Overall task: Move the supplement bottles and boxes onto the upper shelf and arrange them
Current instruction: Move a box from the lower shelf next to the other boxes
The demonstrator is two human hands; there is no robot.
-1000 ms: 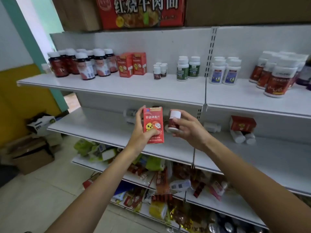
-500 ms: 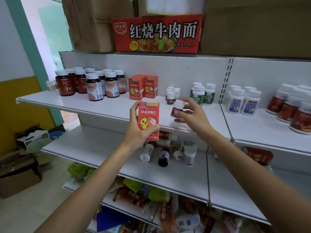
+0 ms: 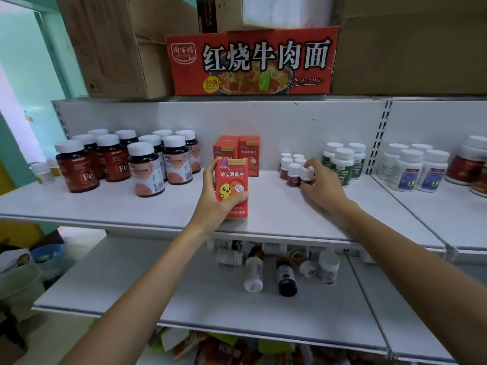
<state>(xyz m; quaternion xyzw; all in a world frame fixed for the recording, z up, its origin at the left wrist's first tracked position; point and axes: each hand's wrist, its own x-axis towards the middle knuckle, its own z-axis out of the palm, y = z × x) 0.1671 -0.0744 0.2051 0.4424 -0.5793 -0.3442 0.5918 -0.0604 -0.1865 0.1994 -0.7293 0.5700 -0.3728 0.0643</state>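
Head view.
A: Why is the red box upright, label out?
B: Likely to match the two red boxes behind it. The left hand grips it, thumb across the front, over the front of the upper shelf. Can't tell if it's set down.
A: And the right hand?
B: Arm outstretched, fingers curled on a small white-capped bottle, on that shelf beside the small-bottle group. Tipped bottles remain on the lower shelf.

Person, two upper limbs in view.
- Left grip: bare hand, slender fingers, thumb broad at the tip.
- Right grip: bare hand, fingertips motion-blurred.
- Left forearm: bare from wrist to frame edge, slim.
- Right forearm: bare likewise, widening toward the frame corner.
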